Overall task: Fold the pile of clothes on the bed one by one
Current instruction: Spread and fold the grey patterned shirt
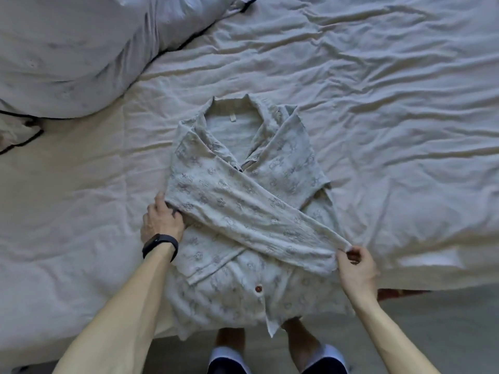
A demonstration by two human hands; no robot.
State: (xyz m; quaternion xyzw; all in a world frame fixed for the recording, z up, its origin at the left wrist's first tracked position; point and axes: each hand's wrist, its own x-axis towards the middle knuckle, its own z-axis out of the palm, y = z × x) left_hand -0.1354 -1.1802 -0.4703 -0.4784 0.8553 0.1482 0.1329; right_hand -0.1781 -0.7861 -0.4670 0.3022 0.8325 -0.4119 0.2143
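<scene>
A pale, flower-patterned collared shirt (286,168) lies face up on the bed, collar away from me, hem hanging over the near edge. Both its sides are folded inward. One long sleeve (243,211) stretches diagonally across the front from the left side down to the right. My left hand (162,220), with a black wristband, grips the shirt's left folded edge where the sleeve starts. My right hand (355,263) pinches the sleeve's cuff at the lower right.
The bed is covered by a wrinkled pale sheet (378,90). A heap of pale bedding or clothes with dark trim (67,55) fills the far left corner. The bed's near edge runs below the shirt; my feet in slippers (229,357) stand on the floor.
</scene>
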